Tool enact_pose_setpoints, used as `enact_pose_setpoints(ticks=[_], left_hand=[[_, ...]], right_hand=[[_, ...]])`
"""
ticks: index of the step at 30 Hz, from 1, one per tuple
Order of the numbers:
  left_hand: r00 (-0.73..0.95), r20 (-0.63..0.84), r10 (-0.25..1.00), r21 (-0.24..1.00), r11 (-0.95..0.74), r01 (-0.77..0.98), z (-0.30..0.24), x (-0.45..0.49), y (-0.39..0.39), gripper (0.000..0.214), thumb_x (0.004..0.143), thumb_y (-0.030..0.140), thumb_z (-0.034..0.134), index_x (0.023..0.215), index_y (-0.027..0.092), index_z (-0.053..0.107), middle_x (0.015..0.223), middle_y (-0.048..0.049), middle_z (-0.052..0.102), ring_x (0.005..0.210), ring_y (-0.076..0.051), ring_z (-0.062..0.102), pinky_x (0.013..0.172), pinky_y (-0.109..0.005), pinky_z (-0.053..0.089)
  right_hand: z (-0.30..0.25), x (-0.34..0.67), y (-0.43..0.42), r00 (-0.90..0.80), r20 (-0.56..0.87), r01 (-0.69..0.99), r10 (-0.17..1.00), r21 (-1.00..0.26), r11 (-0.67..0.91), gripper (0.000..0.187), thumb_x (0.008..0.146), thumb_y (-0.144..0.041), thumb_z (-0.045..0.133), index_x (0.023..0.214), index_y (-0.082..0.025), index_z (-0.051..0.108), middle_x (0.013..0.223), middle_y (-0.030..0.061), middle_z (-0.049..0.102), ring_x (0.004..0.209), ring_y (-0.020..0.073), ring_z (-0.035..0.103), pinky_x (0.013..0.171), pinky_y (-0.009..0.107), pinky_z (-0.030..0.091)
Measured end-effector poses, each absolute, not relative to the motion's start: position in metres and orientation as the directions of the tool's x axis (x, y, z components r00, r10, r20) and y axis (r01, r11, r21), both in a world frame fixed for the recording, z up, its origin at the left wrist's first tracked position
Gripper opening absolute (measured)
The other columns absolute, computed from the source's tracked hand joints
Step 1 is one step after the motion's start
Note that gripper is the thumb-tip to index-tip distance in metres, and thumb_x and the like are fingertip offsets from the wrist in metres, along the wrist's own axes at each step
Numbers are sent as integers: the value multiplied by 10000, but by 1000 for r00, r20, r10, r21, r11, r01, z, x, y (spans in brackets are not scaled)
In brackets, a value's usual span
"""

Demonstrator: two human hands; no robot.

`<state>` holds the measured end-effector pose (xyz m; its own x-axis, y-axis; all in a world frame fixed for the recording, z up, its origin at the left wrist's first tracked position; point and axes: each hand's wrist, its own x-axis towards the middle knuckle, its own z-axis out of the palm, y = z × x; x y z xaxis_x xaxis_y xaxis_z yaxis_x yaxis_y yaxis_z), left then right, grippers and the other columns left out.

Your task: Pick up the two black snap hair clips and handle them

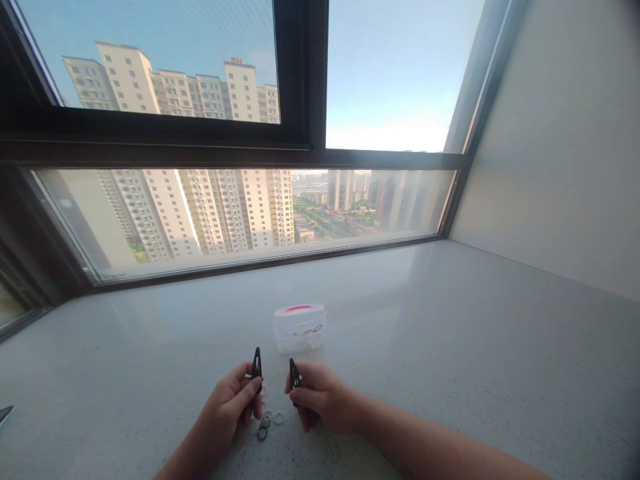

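While my left hand (233,400) pinches one black snap clip (257,365) at its wide end, thumb over forefinger, my right hand (317,395) pinches a second black clip (295,375) the same way, both clips tip-up just above the counter (450,347), near each other but apart

Handling, my read: thin stamped metal, very light, stiff with a springy bow, smooth painted faces so a bit slippery. Best grip is flat-on across the broad end, not the narrow tip, else it rotates in the pinch. Not fragile, but bending past the snap could deform it

Small hair ties (267,419) lie on the counter at 6 o'clock from the clips, between my hands, soft and stretchy

Clear lidded container (299,328) sits at 12 o'clock from my hands, pink patch on top, dark squiggle on its side; too small to read. No legible brand anywhere
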<state>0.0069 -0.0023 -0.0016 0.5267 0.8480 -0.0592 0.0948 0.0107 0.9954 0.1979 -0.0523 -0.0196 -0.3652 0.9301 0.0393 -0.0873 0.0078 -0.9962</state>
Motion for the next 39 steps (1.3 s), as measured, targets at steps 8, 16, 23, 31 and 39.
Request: enact_pose_setpoints(ticks=[8, 16, 23, 31, 39], left_hand=[[531, -36, 846, 997, -2, 72, -4, 6, -1, 199, 788, 342, 521, 844, 152, 499, 450, 33, 569, 362, -59, 384, 364, -151, 258], [519, -28, 855, 997, -13, 74, -8, 5, 2, 233, 777, 356, 522, 889, 156, 480, 443, 41, 566, 376, -76, 414, 376, -155, 287], [523, -46, 851, 997, 7, 76, -8, 5, 2, 237, 755, 377, 526, 840, 158, 489, 428, 38, 566, 352, -75, 409, 362, -155, 280], [517, -54, 855, 998, 32, 51, -8, 5, 2, 251, 777, 365, 495, 903, 150, 468, 428, 29, 580, 341, -71, 403, 356, -150, 266], [522, -32, 852, 999, 20, 27, -10, 5, 3, 246, 787, 368, 498, 904, 154, 471, 428, 27, 577, 337, -63, 391, 351, -149, 240]], right_hand=[[-15, 197, -54, -364, 42, -66, 930, -998, 19, 148, 735, -195, 496, 878, -160, 477, 431, -91, 399, 345, 66, 428, 339, 142, 307], [-13, 197, -55, -350, 56, -16, 935, -998, 54, 208, 733, -165, 468, 941, -159, 487, 413, -100, 392, 330, 66, 415, 336, 141, 318], [-9, 197, -57, -354, 54, 16, 934, -998, 64, 373, 727, -123, 445, 1094, -176, 411, 391, -106, 439, 296, 69, 383, 322, 140, 308], [-14, 200, -55, -399, 47, -34, 916, -999, 37, 346, 748, -142, 449, 1089, -180, 406, 411, -95, 472, 315, 68, 403, 347, 140, 312], [-13, 200, -55, -408, 29, -33, 913, -999, 17, 323, 752, -150, 454, 1073, -167, 417, 407, -93, 475, 309, 63, 394, 359, 143, 305]])
